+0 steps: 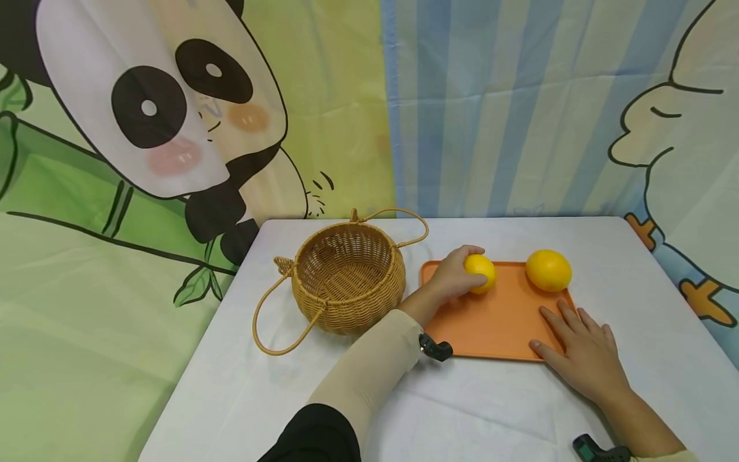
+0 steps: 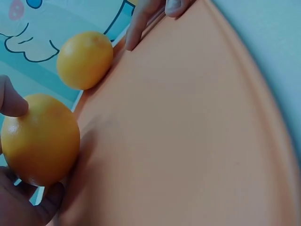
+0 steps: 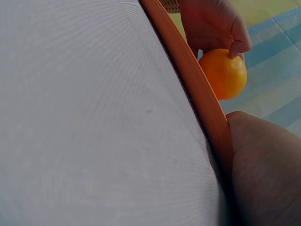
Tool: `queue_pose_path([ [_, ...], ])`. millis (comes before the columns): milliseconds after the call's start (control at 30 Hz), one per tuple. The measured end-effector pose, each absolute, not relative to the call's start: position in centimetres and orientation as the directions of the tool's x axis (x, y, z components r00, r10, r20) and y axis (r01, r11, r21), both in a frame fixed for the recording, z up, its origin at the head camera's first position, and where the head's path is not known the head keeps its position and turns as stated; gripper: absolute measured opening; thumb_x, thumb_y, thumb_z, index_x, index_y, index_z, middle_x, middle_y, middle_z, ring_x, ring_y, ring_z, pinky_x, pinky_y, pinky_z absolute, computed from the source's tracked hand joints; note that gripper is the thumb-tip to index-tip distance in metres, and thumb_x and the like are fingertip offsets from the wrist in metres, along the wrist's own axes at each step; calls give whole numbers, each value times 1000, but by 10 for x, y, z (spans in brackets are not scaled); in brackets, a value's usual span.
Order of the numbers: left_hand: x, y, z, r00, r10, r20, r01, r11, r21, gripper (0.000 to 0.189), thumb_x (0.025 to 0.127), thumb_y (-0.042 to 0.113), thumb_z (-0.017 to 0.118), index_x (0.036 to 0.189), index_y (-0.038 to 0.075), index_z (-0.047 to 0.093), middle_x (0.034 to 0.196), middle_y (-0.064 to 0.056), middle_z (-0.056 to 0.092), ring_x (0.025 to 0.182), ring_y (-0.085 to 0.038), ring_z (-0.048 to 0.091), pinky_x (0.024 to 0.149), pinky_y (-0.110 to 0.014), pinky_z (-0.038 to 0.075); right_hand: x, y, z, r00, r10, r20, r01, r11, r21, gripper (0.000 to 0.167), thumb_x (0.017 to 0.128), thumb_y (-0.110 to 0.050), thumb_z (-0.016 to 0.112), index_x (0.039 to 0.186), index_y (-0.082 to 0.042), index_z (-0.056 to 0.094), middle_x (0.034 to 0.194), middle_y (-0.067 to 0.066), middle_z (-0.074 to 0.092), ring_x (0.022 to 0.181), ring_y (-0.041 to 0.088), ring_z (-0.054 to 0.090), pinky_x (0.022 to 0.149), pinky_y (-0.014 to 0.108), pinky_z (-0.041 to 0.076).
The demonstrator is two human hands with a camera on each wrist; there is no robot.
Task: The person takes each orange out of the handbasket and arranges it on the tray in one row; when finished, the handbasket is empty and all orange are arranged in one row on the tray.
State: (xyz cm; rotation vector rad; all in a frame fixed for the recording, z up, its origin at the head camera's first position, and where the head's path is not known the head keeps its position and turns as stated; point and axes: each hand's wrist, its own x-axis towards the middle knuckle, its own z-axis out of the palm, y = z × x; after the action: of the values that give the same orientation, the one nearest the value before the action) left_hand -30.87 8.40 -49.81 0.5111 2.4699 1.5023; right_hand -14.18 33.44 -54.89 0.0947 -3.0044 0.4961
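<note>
My left hand [image 1: 458, 274] grips a round yellow-orange fruit [image 1: 480, 274] over the left part of an orange tray [image 1: 491, 327]. In the left wrist view, the thumb lies on one side of that fruit [image 2: 42, 141] and fingers on the other; I cannot tell whether it touches the tray. A second fruit [image 1: 548, 270] of the same colour, slightly oval, sits at the tray's back right corner. My right hand [image 1: 586, 353] rests at the tray's right front corner, fingers spread, holding nothing. The right wrist view shows part of this hand [image 3: 268, 165] against the tray's rim [image 3: 197, 89].
A round wicker basket [image 1: 349, 314] stands left of the tray, its opening facing up and its two handles [image 1: 262, 327] folded outward. A white cloth [image 1: 462, 410] covers the table. Behind the table hangs a printed curtain [image 1: 491, 109] with cartoon animals.
</note>
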Motion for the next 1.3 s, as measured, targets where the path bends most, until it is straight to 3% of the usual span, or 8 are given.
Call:
queue_pose_path([
  [267, -308, 82, -497, -927, 372, 51, 241, 484, 841, 65, 87, 22, 73, 150, 32, 62, 152, 5, 53, 108, -13, 54, 89, -30, 49, -141, 335, -548, -993, -50, 110, -83, 942, -324, 87, 101, -65, 60, 163, -7, 42, 170, 32, 23, 150, 64, 16, 110, 87, 1],
  [733, -310, 81, -503, -924, 376, 76, 259, 467, 845, 66, 90, 23, 70, 154, 32, 59, 154, 4, 51, 108, -13, 55, 89, -30, 49, -142, 334, -548, -993, -43, 107, -76, 943, -323, 87, 101, -65, 60, 162, -6, 43, 170, 32, 22, 150, 64, 16, 110, 87, 0],
  [1100, -312, 83, -507, -929, 365, 59, 234, 457, 858, 69, 89, 33, 86, 152, 36, 58, 151, 5, 52, 110, -12, 57, 93, -28, 51, -142, 334, -549, -992, -50, 118, -87, 939, -332, 86, 101, -64, 61, 162, -7, 43, 170, 31, 23, 151, 63, 16, 111, 86, -2],
  [1300, -312, 83, -507, -927, 371, 64, 243, 458, 855, 70, 88, 34, 87, 152, 35, 58, 148, 4, 53, 110, -12, 58, 92, -29, 51, -142, 334, -549, -993, -47, 109, -81, 941, -328, 87, 101, -65, 60, 162, -7, 42, 170, 32, 23, 150, 64, 16, 111, 86, -2],
])
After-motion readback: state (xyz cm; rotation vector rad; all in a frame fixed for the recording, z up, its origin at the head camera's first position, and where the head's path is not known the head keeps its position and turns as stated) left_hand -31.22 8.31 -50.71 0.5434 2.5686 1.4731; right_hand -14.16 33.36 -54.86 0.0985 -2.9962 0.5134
